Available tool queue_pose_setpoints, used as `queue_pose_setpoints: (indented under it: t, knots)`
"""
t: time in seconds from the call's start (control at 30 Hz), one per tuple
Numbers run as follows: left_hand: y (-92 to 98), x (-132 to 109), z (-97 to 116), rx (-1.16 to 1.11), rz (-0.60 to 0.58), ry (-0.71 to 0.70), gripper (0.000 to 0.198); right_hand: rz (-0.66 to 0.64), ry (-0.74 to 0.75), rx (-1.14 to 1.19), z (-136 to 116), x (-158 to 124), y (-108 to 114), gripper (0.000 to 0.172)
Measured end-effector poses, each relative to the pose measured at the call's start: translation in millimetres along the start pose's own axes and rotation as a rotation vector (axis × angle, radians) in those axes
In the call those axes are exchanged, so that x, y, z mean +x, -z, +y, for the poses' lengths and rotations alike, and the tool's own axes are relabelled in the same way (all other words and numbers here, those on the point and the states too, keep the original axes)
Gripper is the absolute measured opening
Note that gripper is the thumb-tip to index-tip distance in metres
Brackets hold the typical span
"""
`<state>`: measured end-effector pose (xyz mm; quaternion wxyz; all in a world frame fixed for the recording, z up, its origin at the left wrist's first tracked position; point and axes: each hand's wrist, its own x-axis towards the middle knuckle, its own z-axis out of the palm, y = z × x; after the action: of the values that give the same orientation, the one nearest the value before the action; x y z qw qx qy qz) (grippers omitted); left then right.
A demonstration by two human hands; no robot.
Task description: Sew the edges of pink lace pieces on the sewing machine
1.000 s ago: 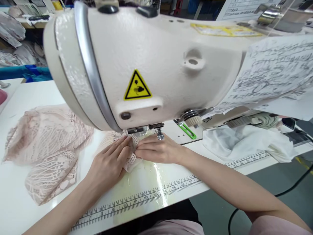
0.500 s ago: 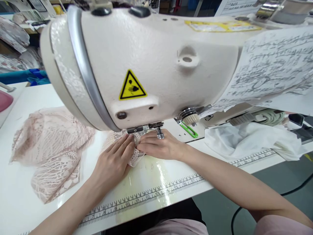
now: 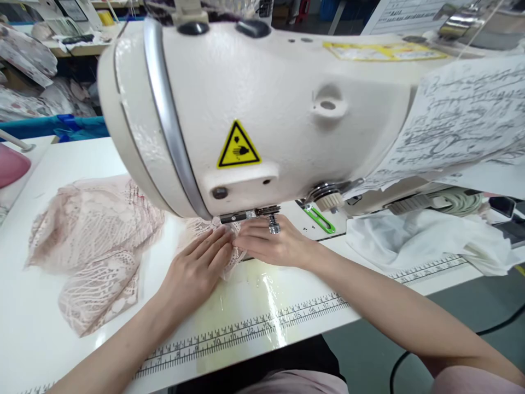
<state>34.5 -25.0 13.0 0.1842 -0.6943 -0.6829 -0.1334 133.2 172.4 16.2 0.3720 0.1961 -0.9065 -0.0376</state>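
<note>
Pale pink lace fabric [image 3: 231, 268] lies under the needle area of a white sewing machine [image 3: 287, 109]. My left hand [image 3: 202, 264] rests on the lace from the left, its fingers close together and bent down onto it; the thumb is hidden. On the other side, my right hand [image 3: 275, 243] has its fingertips closed on the lace edge, partly behind a small metal screw of the machine. The two hands nearly touch. The needle and presser foot are hard to make out.
More pink lace [image 3: 98, 246] lies bunched on the left of the white table. A printed ruler [image 3: 238, 334] runs along its front edge. To the right are a green slotted piece [image 3: 321, 220], white cloth [image 3: 426, 238] and a handwritten paper sheet [image 3: 463, 109] on the machine.
The view has shifted, so the machine appears farther right. Both hands stay at the lace under the machine head; the left fingers have slid slightly closer to the right hand.
</note>
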Motion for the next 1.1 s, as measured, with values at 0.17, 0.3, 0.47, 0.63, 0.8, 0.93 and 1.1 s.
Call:
queue_pose_setpoints:
  t: [0.17,0.3,0.47,0.63,0.8,0.93,1.1]
  knots:
    - [6.7,0,-1,-0.02,0.063,-0.035,0.019,-0.047,0.031,0.206,-4,-5,-8,0.018]
    - [10.9,-1,-5,-0.006,0.073,0.006,0.016,-0.129,0.067,0.271,-11,-11,-17,0.019]
    - [11.3,-3,-10,0.01,0.06,0.051,0.018,-0.134,0.045,0.27,-16,-12,-21,0.021]
    - [7.4,-4,-11,0.026,0.044,0.086,0.02,-0.127,0.046,0.255,-15,-8,-22,0.023]
    - [5.9,-5,-10,0.039,0.029,0.104,0.03,-0.047,0.032,0.243,-13,-6,-22,0.02]
    - [5.5,-3,-9,0.071,0.039,0.105,0.039,-0.041,0.015,0.253,-12,-5,-23,0.019]
    - [5.3,-1,-8,0.095,0.044,0.101,0.039,-0.102,-0.015,0.272,-11,-8,-27,0.02]
